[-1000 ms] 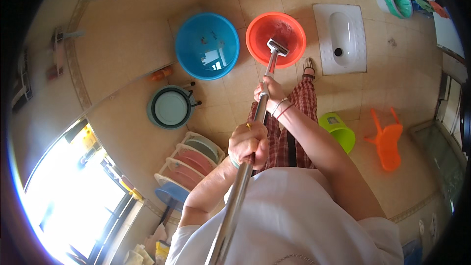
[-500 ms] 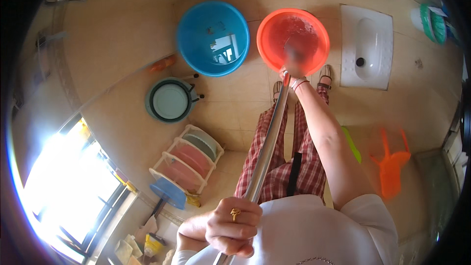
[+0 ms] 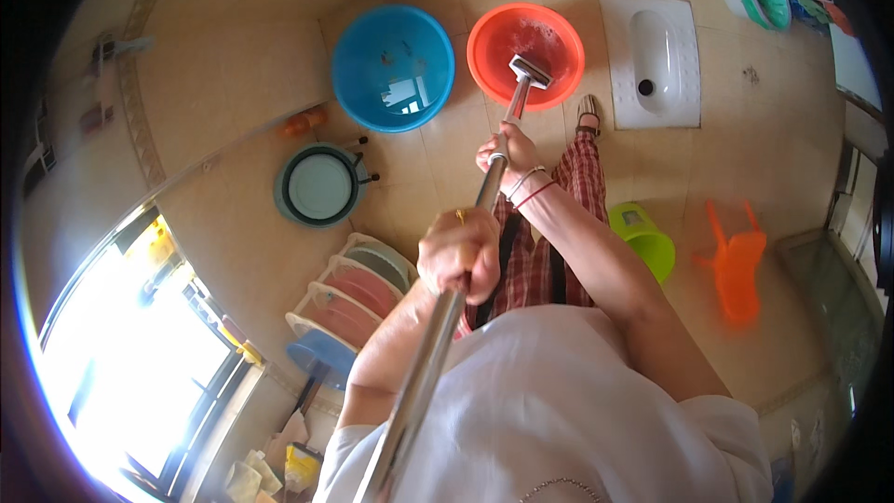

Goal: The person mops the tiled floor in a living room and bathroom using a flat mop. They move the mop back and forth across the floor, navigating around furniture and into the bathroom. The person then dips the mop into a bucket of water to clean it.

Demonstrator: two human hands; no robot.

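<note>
A long metal pole (image 3: 419, 382) with a white-and-grey mop head (image 3: 531, 71) runs from my body down to an orange basin (image 3: 476, 48). The head is over or inside the basin, where foamy water shows; its lower side is hidden. My left hand (image 3: 459, 256) is wrapped round the middle of the pole, a ring on one finger. Farther along, my right hand (image 3: 508, 151) grips the pole near its head end, a bracelet and a red string at the wrist.
Left of the orange basin stands a blue basin (image 3: 349, 65) holding water. A squat toilet (image 3: 684, 61) lies to the right. Nearer are a lime-green bucket (image 3: 652, 244), an orange plastic item (image 3: 738, 270), a folded grey-green basin (image 3: 321, 184) and a white rack (image 3: 321, 303) with basins.
My left hand has moved forward, away from my body. My right hand now sits farther from the mop head, which shows clearly where it was blurred. The whole view has shifted somewhat.
</note>
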